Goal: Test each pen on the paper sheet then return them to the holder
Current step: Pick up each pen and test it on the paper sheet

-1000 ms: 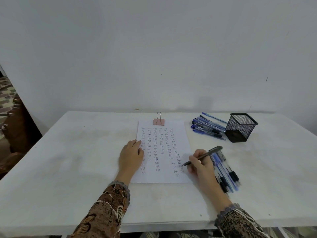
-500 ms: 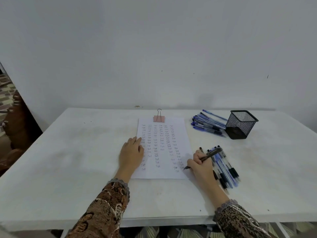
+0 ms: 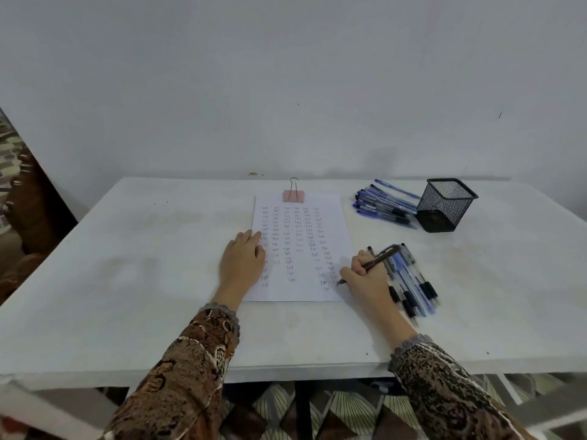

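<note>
Centre frame: your right hand (image 3: 365, 277) pinches a slim dark pen (image 3: 376, 261), its tip on the lower right of the white paper sheet (image 3: 336, 217). Your left hand (image 3: 241, 262) lies flat, fingers straight, steadying the sheet's left edge. Upper right, loose blue pens (image 3: 384, 206) lie beside the black mesh holder (image 3: 446, 204). A second pen pile (image 3: 416, 281) crowds your right wrist.

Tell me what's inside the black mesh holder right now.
Nothing sticks up past the rim of the mesh holder, and the inner wall that shows is bare. Its floor is dark behind the mesh, so anything small there is hidden.
</note>
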